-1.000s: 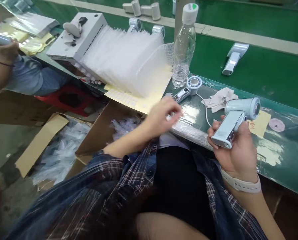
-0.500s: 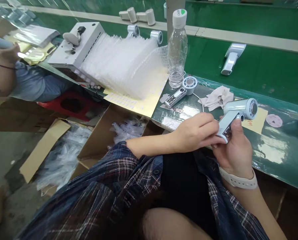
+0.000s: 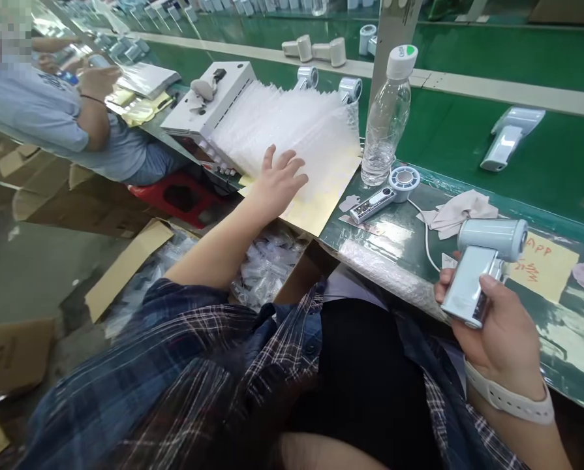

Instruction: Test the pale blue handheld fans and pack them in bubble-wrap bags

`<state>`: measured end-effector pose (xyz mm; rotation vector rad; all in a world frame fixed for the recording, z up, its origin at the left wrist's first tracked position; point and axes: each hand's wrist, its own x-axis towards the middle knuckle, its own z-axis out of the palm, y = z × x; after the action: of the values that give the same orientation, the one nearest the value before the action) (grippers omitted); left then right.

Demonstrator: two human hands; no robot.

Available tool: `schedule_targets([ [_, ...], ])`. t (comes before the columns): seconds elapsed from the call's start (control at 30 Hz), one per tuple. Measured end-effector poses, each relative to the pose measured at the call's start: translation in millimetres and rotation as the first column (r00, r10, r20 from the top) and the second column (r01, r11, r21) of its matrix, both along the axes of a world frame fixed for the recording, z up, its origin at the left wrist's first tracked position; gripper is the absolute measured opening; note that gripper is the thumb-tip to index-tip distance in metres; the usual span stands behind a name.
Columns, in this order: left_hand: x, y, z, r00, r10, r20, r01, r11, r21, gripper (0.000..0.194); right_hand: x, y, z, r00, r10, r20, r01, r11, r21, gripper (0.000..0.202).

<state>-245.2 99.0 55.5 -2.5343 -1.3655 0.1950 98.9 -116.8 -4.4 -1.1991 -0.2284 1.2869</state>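
My right hand is wrapped around the handle of a pale blue handheld fan, its round head pointing right. My left hand reaches out with fingers spread, over the yellow sheet and the near edge of a stack of bubble-wrap bags. Whether its fingertips touch the sheet or the bags, I cannot tell. Between my hands, a second fan lies on the bench with circuitry showing in its handle. A white cable runs near it.
A part-filled clear bottle stands behind the second fan. Crumpled tissue and a yellow note lie on the right. A white metal box is beside the bags. Another person sits at far left; below are cartons of clear plastic pieces.
My left hand has left the fan and moved left to the bags and yellow sheet, its fingers spreading. My right hand keeps the fan, now turned so its closed handle side shows.
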Motion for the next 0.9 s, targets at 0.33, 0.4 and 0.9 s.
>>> schedule_targets([
  [0.33, 37, 0, 42.1, 0.978, 0.1, -0.183, -0.091, 0.994, 0.057, 0.037, 15, -21, -1.1, 0.991, 0.101, 0.083, -0.098, 0.994, -0.044, 0.076],
  [0.4, 39, 1, 49.2, 0.975, 0.177, -0.131, -0.168, 0.982, 0.082, 0.027, 19, -27, -4.7, 0.991, 0.095, 0.095, -0.088, 0.993, -0.074, 0.081],
  [0.9, 182, -69, -9.4, 0.84, 0.026, 0.542, 0.327, 0.774, -0.543, 0.015, 28, -50, -21.8, 0.921, 0.176, 0.347, -0.207, 0.977, 0.054, 0.053],
])
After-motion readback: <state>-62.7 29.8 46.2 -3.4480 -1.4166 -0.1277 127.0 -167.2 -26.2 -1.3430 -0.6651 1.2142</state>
